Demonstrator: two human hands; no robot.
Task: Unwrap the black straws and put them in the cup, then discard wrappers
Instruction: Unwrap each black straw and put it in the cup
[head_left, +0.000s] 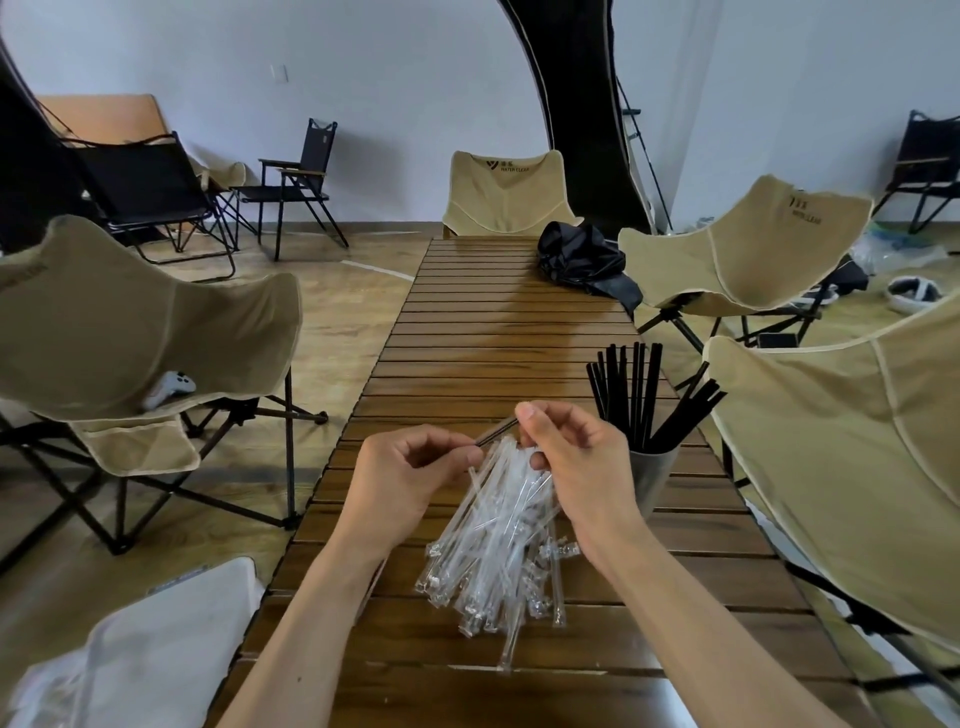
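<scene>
Spanning the slatted worktop (467, 332) near its right edge, the cup (652, 478) of unwrapped black straws (636, 395) stands just beside the right hand (576, 462), the nearer hand. That hand's fingers pinch the upper end of one black straw (497, 433), which slants down-left. The left hand (410, 473) pinches its clear wrapper (480, 470) above the pile of empty wrappers (493, 561).
</scene>
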